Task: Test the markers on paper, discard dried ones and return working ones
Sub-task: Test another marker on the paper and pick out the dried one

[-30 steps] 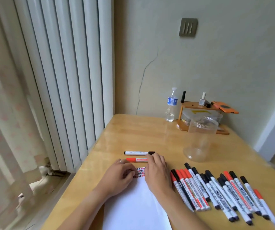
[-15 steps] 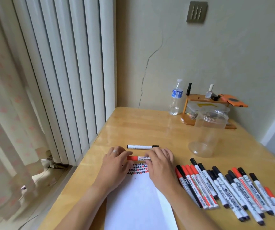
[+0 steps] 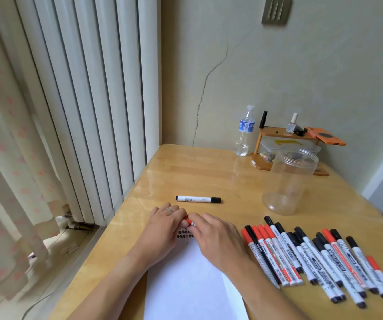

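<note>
Both my hands meet over the top edge of the white paper (image 3: 186, 280). My left hand (image 3: 162, 229) and my right hand (image 3: 216, 239) hold a red marker (image 3: 187, 221) between them; only a short red bit shows between the fingers. Small red and black test marks (image 3: 184, 234) sit on the paper just below. A black-capped marker (image 3: 198, 199) lies alone on the table beyond my hands. A row of several red and black markers (image 3: 313, 257) lies to the right. An empty clear plastic jar (image 3: 290, 181) stands upright behind them.
The wooden table (image 3: 186, 172) sits in a corner, with vertical blinds (image 3: 89, 100) and a curtain along its left edge. At the back right are a water bottle (image 3: 244, 132) and a small wooden shelf (image 3: 285, 144) holding small items.
My hands have closed in around the red marker, which lay exposed on the table between them half a second ago. The view has tilted slightly upward.
</note>
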`<move>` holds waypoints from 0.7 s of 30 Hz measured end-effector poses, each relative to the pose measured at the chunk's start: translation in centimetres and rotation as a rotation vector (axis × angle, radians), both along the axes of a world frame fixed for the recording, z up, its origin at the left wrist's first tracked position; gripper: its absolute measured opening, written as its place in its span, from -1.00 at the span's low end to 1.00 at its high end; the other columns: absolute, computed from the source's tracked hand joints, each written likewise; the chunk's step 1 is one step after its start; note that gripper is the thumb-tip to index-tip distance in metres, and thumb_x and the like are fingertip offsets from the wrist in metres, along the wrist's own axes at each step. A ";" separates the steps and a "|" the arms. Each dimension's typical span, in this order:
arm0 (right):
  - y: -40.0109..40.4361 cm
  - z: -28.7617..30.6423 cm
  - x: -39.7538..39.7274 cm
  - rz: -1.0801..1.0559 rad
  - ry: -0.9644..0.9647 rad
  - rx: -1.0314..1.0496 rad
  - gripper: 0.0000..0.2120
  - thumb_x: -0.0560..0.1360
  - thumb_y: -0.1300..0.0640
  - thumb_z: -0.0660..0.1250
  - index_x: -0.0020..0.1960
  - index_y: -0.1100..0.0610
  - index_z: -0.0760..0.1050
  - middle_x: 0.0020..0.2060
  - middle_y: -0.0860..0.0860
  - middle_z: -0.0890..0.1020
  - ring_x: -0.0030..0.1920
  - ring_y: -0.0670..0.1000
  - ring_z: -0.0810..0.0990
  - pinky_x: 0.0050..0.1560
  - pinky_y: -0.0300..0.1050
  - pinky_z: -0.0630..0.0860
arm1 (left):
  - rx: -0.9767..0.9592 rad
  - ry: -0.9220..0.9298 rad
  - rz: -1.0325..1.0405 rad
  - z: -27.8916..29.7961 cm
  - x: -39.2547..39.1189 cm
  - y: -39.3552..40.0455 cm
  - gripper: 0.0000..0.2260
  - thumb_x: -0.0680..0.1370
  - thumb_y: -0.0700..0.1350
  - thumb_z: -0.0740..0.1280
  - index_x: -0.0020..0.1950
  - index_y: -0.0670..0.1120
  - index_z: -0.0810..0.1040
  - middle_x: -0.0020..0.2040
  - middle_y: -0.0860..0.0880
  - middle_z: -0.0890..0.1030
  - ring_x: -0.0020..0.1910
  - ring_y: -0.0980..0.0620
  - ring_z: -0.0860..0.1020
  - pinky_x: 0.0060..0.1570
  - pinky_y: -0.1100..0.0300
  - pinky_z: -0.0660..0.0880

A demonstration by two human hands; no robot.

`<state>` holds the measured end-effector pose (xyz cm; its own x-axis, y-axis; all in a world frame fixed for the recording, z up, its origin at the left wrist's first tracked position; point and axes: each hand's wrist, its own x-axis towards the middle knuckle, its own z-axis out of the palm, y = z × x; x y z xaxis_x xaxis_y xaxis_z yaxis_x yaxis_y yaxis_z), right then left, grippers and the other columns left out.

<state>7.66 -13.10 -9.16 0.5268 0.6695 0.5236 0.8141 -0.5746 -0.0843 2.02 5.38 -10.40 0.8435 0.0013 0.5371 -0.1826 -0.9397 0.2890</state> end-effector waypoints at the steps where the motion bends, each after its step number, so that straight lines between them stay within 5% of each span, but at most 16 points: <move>1: 0.0 0.2 -0.2 0.002 0.034 -0.013 -0.81 0.69 -0.15 0.11 0.16 -0.10 0.41 -0.14 -0.09 0.52 -0.06 0.03 0.61 -0.21 -0.10 0.28 | 0.005 -0.007 -0.009 0.1 -0.1 -0.1 -0.85 0.66 -0.11 0.18 -0.09 0.10 0.38 -0.21 0.15 0.40 -0.15 0.08 0.37 -0.15 0.08 0.34; 4: -0.1 0.5 -0.5 -0.006 0.140 -0.050 -0.80 0.71 -0.18 0.03 0.19 -0.12 0.33 -0.05 -0.05 0.60 0.01 0.13 0.61 -0.16 -0.01 0.29 | 0.021 -0.039 -0.041 0.5 -0.3 -0.2 -0.82 0.68 -0.03 0.09 -0.11 0.15 0.32 -0.24 0.15 0.37 -0.17 0.10 0.32 -0.18 0.11 0.27; 10: -1.1 1.4 -0.4 0.004 0.148 -0.059 -0.77 0.71 -0.22 0.04 0.30 -0.17 0.30 -0.20 -0.01 0.65 -0.17 0.16 0.61 -0.29 -0.01 0.34 | 0.042 -0.052 -0.021 0.7 -0.3 0.0 -0.76 0.69 0.03 0.06 -0.03 0.07 0.49 -0.19 0.16 0.41 -0.16 0.09 0.33 -0.17 0.07 0.32; 13: -1.0 1.1 -0.5 -0.101 0.146 -0.021 -0.72 0.70 -0.22 0.07 0.21 -0.04 0.32 -0.20 -0.02 0.65 -0.19 0.17 0.64 -0.31 -0.02 0.31 | -0.032 -0.063 0.058 0.5 -0.3 -0.1 -0.88 0.67 0.05 0.21 0.07 0.13 0.54 -0.08 0.21 0.46 -0.09 0.11 0.37 -0.11 0.11 0.32; 17: -0.9 0.8 -0.5 -0.207 0.297 0.099 -0.80 0.72 -0.02 0.06 0.24 0.05 0.34 -0.03 0.00 0.57 -0.17 0.09 0.51 -0.23 0.01 0.37 | -0.114 0.013 0.192 0.1 0.7 0.0 -0.93 0.59 0.02 0.39 0.06 0.15 0.61 0.02 0.17 0.53 0.03 0.08 0.47 -0.02 0.04 0.42; 21: -0.9 1.1 -0.8 -0.152 0.364 0.361 -0.62 0.68 0.17 0.18 0.49 0.00 0.35 0.14 0.04 0.61 -0.10 0.09 0.57 -0.19 -0.03 0.42 | -0.133 0.072 0.186 0.3 2.2 -1.2 -0.92 0.58 0.03 0.37 0.05 0.12 0.62 -0.02 0.12 0.52 0.01 0.02 0.49 -0.03 0.03 0.43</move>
<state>6.82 -13.98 -8.08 0.7941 0.3831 0.4718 0.6055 -0.5658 -0.5597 4.17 4.17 -10.06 0.8582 0.2272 0.4602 0.0160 -0.9081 0.4185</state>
